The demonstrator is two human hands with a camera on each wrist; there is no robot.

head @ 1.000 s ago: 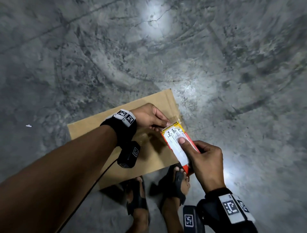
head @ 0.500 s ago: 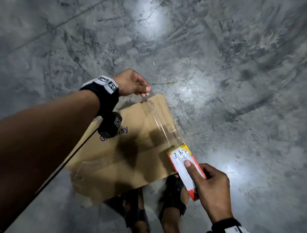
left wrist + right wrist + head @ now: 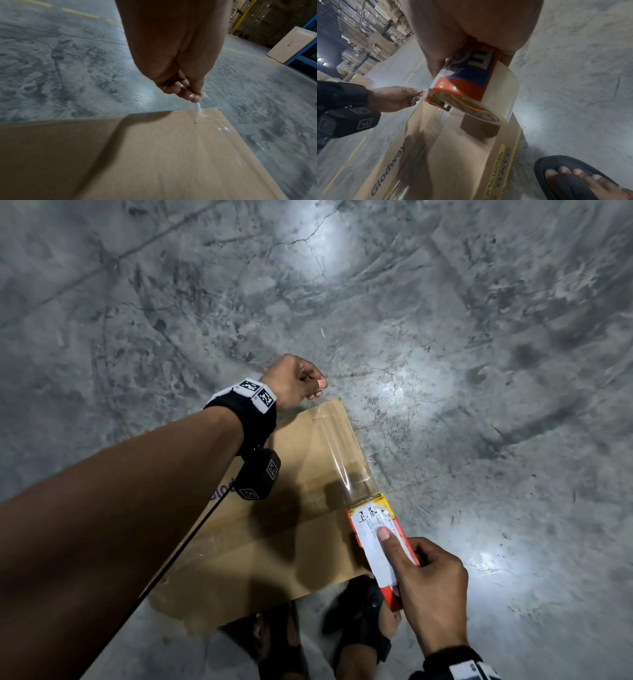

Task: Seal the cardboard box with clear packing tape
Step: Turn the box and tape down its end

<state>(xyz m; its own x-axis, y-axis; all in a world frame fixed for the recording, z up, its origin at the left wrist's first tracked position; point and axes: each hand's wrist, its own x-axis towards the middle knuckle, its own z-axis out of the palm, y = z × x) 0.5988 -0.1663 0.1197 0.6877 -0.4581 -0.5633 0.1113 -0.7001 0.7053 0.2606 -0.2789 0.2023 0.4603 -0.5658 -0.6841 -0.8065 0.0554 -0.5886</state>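
A brown cardboard box [image 3: 281,542] [image 3: 154,155] [image 3: 453,155] lies on the concrete floor by my feet. My right hand [image 3: 424,580] grips an orange tape dispenser [image 3: 376,539] [image 3: 471,86] holding a clear tape roll [image 3: 498,97], raised above the box's right end. A strip of clear tape [image 3: 339,460] stretches from the dispenser over the box to my left hand [image 3: 298,385] [image 3: 187,92] [image 3: 397,97], which pinches the tape's free end just past the box's far edge.
Grey concrete floor [image 3: 479,337] surrounds the box. My two sandalled feet [image 3: 359,638] [image 3: 583,180] stand at the box's near edge. Stacked cartons on racks [image 3: 368,33] and a white carton [image 3: 291,44] by a blue frame stand farther off.
My left hand pulled the tape end away from the dispenser, out past the box's far edge. The right hand with the dispenser drew back toward me, so the tape strip grew long.
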